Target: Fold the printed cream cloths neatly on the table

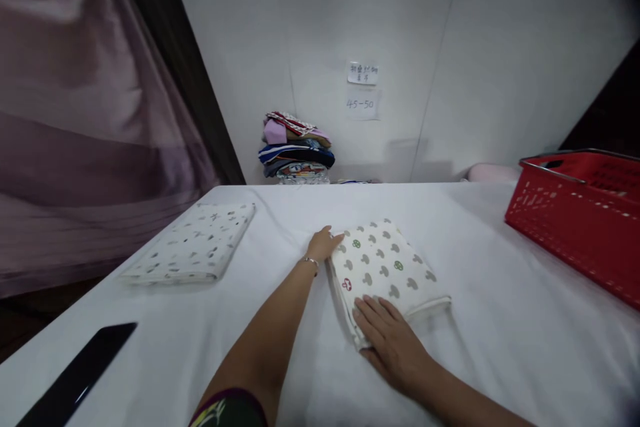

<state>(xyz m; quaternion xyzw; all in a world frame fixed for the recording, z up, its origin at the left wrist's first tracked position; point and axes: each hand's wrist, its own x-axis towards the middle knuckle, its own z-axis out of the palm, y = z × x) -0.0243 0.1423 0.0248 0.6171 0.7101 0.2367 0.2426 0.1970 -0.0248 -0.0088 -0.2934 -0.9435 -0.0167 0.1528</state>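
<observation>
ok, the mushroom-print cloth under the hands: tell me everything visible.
The folded cloth is cream, soft-looking fabric printed with grey mushroom shapes and a few green and red ones. It lies flat as a layered rectangle, skewed on the white table. The left hand touches its far corner; the right hand rests on its near edge.

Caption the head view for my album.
Left hand and right hand rest on a folded patterned cloth on a white table; second folded cloth and red basket nearby.

cream cloth [383, 265] w/ grey, green, red mushroom prints, white tablecloth [500, 320], red basket [575, 227], cream speckled cloth [195, 250]
</observation>
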